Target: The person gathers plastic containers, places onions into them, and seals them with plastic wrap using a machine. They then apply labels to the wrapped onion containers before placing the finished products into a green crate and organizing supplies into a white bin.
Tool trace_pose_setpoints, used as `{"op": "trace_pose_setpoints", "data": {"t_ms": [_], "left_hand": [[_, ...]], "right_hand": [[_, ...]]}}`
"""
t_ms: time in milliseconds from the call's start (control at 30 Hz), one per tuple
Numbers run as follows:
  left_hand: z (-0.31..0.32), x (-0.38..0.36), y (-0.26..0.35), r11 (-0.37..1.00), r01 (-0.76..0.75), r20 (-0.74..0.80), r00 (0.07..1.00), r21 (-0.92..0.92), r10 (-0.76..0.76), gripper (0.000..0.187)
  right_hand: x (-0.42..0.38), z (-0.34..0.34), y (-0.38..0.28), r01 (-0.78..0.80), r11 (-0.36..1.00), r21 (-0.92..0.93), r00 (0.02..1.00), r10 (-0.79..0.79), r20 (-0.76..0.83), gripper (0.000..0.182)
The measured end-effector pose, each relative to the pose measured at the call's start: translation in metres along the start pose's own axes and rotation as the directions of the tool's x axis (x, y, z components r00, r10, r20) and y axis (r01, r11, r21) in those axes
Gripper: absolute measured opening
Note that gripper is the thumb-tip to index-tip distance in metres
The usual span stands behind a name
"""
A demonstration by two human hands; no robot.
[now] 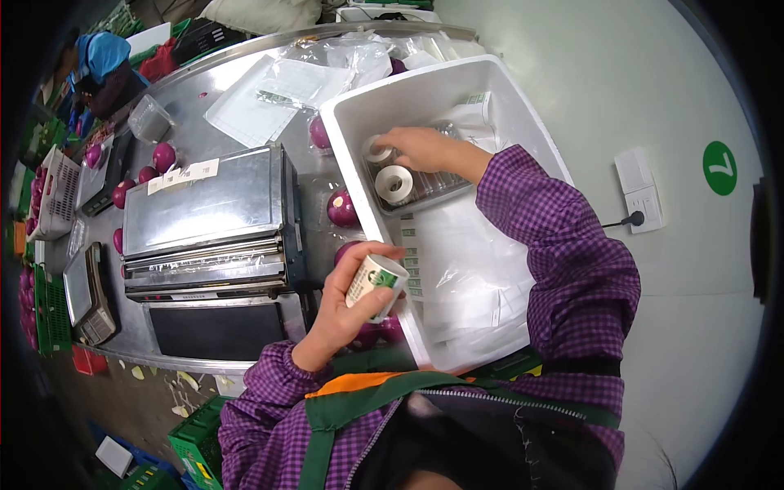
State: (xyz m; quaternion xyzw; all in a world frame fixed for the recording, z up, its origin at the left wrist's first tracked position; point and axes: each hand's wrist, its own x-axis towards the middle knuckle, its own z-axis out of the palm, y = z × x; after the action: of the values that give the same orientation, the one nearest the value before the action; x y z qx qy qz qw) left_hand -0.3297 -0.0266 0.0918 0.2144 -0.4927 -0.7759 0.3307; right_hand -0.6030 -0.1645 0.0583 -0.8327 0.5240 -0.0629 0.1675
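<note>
My left hand (pixel 347 298) is closed around a roll of labels (pixel 376 279) with green and white print, held over the near-left rim of a white foam box (pixel 554 155). Inside the box, my right hand (pixel 426 153) reaches down with its fingertips on a white roll (pixel 371 149); the fingers look closed on its edge. That roll sits in a clear plastic tray (pixel 445 186). Beside it in the tray lies a second white roll (pixel 395 197) with its open core facing up. Strips of green-marked labels (pixel 412 265) line the inner left side of the box.
Left of the box stands a metal wrapping machine (pixel 204 204). Red onions (pixel 342 209) lie between them. A weighing scale (pixel 86 294) sits at the table's left edge, near a white crate (pixel 57 196). A wall (pixel 694 269) with a plugged-in socket (pixel 641 196) bounds the right.
</note>
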Motion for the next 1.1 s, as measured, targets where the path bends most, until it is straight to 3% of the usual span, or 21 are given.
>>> {"op": "trace_pose_setpoints", "data": {"t_ms": [133,167,233,267,333,433,567,767,933,1100], "left_hand": [[0.002,0.004,0.009,0.998,0.044,0.029,0.999,0.048,-0.045,0.052],[0.002,0.005,0.011,0.998,0.04,0.027,0.999,0.046,-0.041,0.052],[0.001,0.007,0.012,0.997,0.081,0.023,0.996,-0.019,-0.081,0.051],[0.001,0.007,0.012,0.997,0.076,0.022,0.997,-0.021,-0.075,0.051],[-0.001,0.006,0.011,0.987,0.093,0.055,0.995,-0.131,-0.087,0.046],[-0.001,0.005,0.01,0.986,0.089,0.053,0.995,-0.143,-0.082,0.047],[0.003,0.005,0.008,0.993,0.081,0.001,0.997,-0.086,-0.081,0.049],[0.0,0.004,0.008,0.981,0.09,0.049,0.995,-0.174,-0.083,0.047],[0.003,0.004,0.006,0.988,0.088,-0.001,0.996,-0.126,-0.089,0.051],[0.002,0.004,0.005,0.988,0.088,-0.007,0.996,-0.129,-0.089,0.051]], "right_hand": [[0.002,0.006,0.022,-0.045,0.963,0.267,0.996,0.063,-0.059,0.028],[0.003,0.006,0.03,-0.042,0.964,0.264,0.997,0.06,-0.057,0.028],[0.003,0.001,0.038,-0.127,0.892,0.434,0.992,0.115,0.053,0.026],[0.001,-0.002,0.038,-0.125,0.894,0.43,0.992,0.112,0.054,0.026],[-0.007,-0.006,0.039,-0.272,0.684,0.677,0.962,0.216,0.169,0.024],[-0.013,-0.007,0.041,-0.244,0.598,0.763,0.967,0.205,0.149,0.022],[-0.017,-0.007,0.045,-0.244,0.569,0.785,0.968,0.192,0.161,0.023],[-0.018,-0.006,0.045,-0.265,0.538,0.8,0.962,0.203,0.182,0.024],[-0.018,-0.01,0.038,-0.254,0.614,0.747,0.967,0.184,0.176,0.023],[-0.016,-0.008,0.036,-0.256,0.606,0.753,0.966,0.2,0.167,0.023]]}}
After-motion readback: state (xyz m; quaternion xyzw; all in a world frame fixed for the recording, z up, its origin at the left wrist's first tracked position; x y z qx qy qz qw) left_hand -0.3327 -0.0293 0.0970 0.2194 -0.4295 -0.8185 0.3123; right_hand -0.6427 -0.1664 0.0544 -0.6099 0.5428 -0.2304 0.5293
